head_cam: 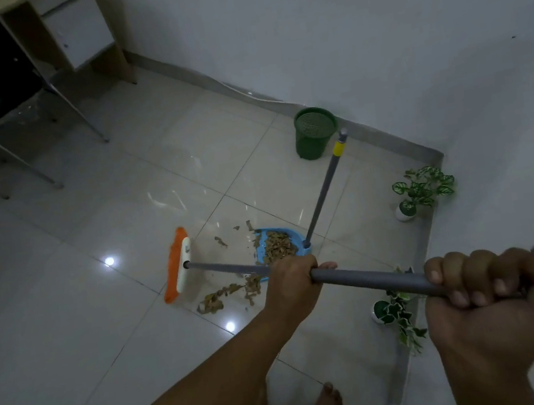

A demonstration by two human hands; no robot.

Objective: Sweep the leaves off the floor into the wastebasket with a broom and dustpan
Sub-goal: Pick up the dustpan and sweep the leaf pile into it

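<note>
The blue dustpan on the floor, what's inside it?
The blue dustpan holds a heap of dry brown leaves covering most of its tray. The left hand and broom handle hide its near edge, so anything lying there cannot be seen.

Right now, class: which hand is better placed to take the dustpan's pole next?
Left. The left hand grips the broom shaft just beside the dustpan and its upright pole; the right hand holds the shaft's far end.
</note>
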